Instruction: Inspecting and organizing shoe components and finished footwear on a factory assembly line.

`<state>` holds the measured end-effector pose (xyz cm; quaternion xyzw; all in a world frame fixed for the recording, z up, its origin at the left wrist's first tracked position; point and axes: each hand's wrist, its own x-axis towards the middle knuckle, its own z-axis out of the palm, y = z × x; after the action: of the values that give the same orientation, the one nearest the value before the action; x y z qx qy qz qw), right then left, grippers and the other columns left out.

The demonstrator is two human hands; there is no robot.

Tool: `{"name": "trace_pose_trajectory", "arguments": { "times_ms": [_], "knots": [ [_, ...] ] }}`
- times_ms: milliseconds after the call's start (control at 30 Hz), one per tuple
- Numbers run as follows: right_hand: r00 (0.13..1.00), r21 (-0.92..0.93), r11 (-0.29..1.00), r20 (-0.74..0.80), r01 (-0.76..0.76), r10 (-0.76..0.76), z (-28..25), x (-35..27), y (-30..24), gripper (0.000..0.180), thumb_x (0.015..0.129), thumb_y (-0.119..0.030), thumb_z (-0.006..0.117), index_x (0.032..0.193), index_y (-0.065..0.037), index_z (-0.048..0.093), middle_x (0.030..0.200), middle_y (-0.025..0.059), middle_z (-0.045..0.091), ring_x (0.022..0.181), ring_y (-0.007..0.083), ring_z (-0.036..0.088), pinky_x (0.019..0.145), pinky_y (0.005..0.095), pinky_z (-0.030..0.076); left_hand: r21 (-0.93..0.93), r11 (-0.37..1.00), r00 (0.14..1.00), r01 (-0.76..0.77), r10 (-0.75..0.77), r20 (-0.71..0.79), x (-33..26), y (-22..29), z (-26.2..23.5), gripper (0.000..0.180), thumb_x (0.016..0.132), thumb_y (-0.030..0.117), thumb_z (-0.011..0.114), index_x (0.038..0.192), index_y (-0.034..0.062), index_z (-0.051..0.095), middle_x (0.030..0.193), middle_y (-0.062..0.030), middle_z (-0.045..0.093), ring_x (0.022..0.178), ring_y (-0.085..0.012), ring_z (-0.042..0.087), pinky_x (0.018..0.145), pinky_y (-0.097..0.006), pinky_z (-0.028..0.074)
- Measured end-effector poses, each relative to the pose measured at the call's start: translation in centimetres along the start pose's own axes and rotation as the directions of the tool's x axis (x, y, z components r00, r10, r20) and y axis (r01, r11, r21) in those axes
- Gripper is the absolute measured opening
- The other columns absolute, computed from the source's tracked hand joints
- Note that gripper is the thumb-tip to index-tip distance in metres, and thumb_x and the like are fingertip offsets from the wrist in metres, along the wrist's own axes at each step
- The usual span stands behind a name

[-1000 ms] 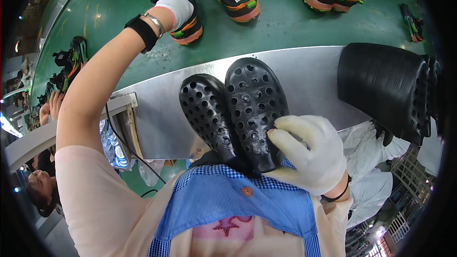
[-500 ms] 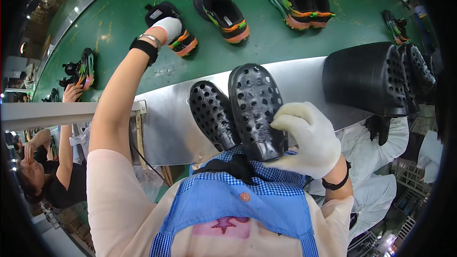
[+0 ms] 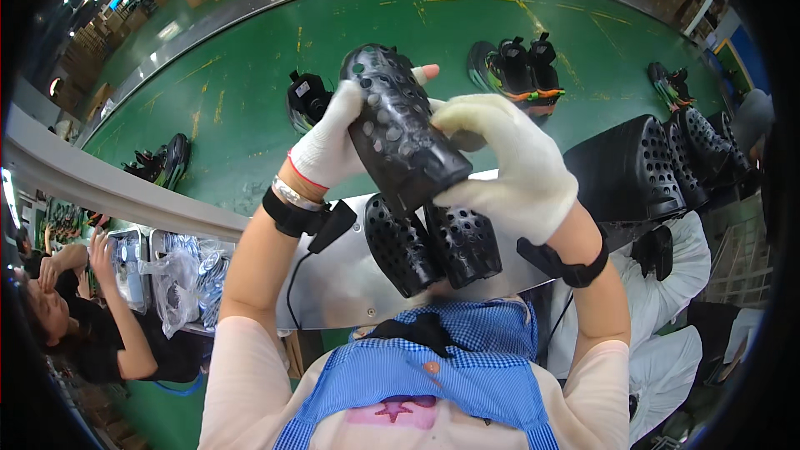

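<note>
A black, shoe-shaped plastic form (image 3: pixel 392 137), dotted with round holes, is held tilted in front of me above the metal shelf. My left hand (image 3: pixel 329 137), in a white glove with a bare fingertip showing, grips its left side. From the right, my right hand (image 3: pixel 512 167), also gloved in white, closes round its lower end. Dark shapes behind the form are partly hidden. Two similar perforated forms (image 3: pixel 400 246) lie below on the shelf, close to my apron. Past my left hand, a black sneaker (image 3: pixel 308 100) is on the green belt, partly covered.
More black-and-orange sneakers (image 3: pixel 518 71) stand on the green belt (image 3: pixel 242 133). Large black perforated forms (image 3: pixel 621 167) rest on the metal shelf (image 3: pixel 333 283) at right. White sacks (image 3: pixel 637 292) lie below them. A co-worker (image 3: pixel 125 308) is at left, beside plastic-wrapped items.
My left hand has let go of the sneaker on the belt and moved to the black form. The form is now raised off the shelf between both hands. The view has shifted.
</note>
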<state>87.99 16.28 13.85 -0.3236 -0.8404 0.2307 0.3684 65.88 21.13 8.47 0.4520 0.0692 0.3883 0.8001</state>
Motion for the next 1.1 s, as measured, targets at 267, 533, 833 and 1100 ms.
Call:
{"name": "trace_pose_trajectory", "arguments": {
  "times_ms": [267, 533, 833, 1100],
  "knots": [
    [0.966, -0.161, 0.953, -0.009, -0.256, 0.258, 1.5, 2.8, 1.6, 0.056, 0.077, -0.037, 0.069, 0.115, 0.003, 0.059, 0.104, 0.0226, 0.063, 0.095, 0.0347, 0.064, 0.084, 0.0387, 0.051, 0.214, 0.973, 0.927, -0.081, 0.153, -0.343, 0.7, 0.7, -1.7, 0.053, 0.093, 0.027, 0.061, 0.133, -0.0012, 0.044, 0.125, -0.0158, 0.057, 0.115, -0.0245, 0.057, 0.102, -0.04, 0.045],
    [0.879, -0.39, 0.811, 0.009, -0.435, 0.476, 2.5, 5.9, 3.5, 0.045, 0.08, -0.039, 0.068, 0.096, 0.002, 0.062, 0.088, 0.0238, 0.065, 0.086, 0.038, 0.064, 0.078, 0.0423, 0.052, 0.106, 0.974, 0.899, -0.2, 0.225, -0.376, 2.5, 0.0, -4.8, 0.02, 0.093, 0.013, 0.062, 0.11, 0.0036, 0.055, 0.105, -0.0055, 0.062, 0.097, -0.0166, 0.062, 0.091, -0.035, 0.05],
    [0.897, -0.519, 0.756, -0.05, -0.398, 0.439, 3.1, 7.3, 7.2, 0.039, 0.081, -0.041, 0.065, 0.085, -0.003, 0.058, 0.07, 0.0201, 0.064, 0.072, 0.0399, 0.065, 0.067, 0.0446, 0.053, 0.152, 0.988, 0.906, 0.015, 0.051, -0.42, 4.8, -1.1, -8.0, 0.036, 0.098, 0.029, 0.054, 0.119, 0.0008, 0.052, 0.112, -0.0098, 0.063, 0.103, -0.0211, 0.064, 0.091, -0.037, 0.054],
    [0.732, -0.468, 0.714, 0.186, -0.52, 0.655, 2.0, 8.0, 10.3, 0.045, 0.079, -0.041, 0.059, 0.085, 0.003, 0.064, 0.075, 0.0227, 0.065, 0.07, 0.033, 0.066, 0.069, 0.0385, 0.052, 0.898, -0.103, 0.895, 0.427, 0.19, -0.404, 3.7, -9.7, -10.6, 0.036, 0.085, 0.03, 0.064, 0.108, 0.0023, 0.059, 0.101, -0.0203, 0.063, 0.095, -0.0373, 0.062, 0.081, -0.045, 0.052]
  ]
}}
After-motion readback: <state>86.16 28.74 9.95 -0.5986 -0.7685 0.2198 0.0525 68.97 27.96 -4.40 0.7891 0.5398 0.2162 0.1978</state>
